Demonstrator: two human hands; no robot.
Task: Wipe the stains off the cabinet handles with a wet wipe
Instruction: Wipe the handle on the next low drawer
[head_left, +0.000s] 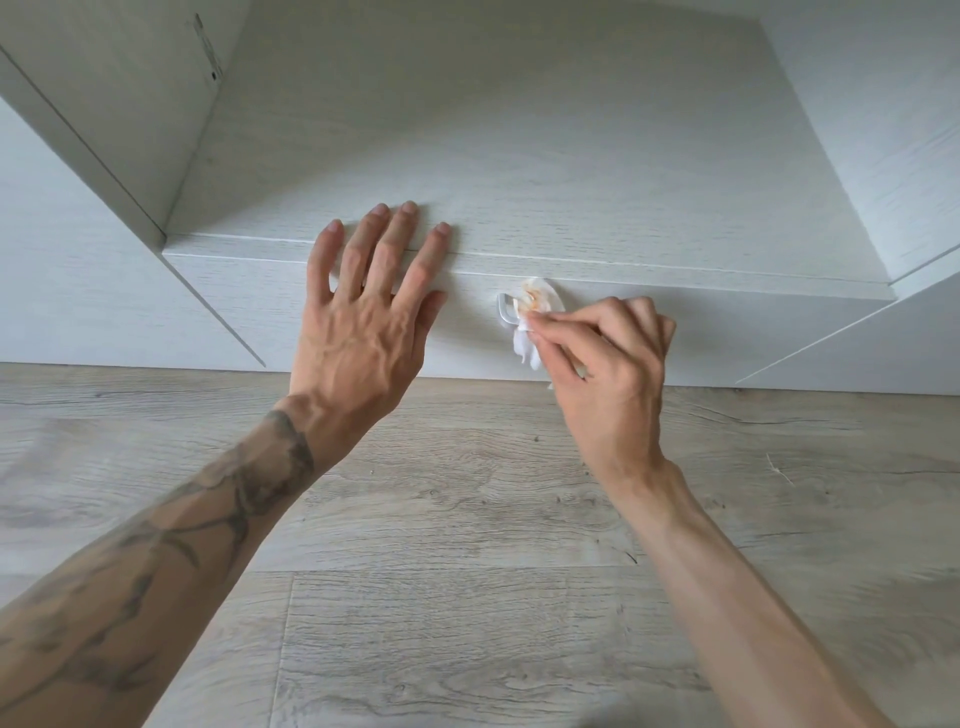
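- Two hands up at a white cabinet drawer front (675, 312), above a wood-grain floor (467, 571).
- Left hand (363, 312) spread flat, fingers open, pressed on the drawer's top edge, gripping nothing.
- Right hand (608, 358) curled, pinching a wet wipe (535, 304) with orange-brown smears.
- Wipe bunched against the small handle (504, 306) at mid-drawer.

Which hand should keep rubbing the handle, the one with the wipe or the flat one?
Probably the right hand: it already pinches the wet wipe against the handle. The left hand lies flat and empty on the cabinet front.
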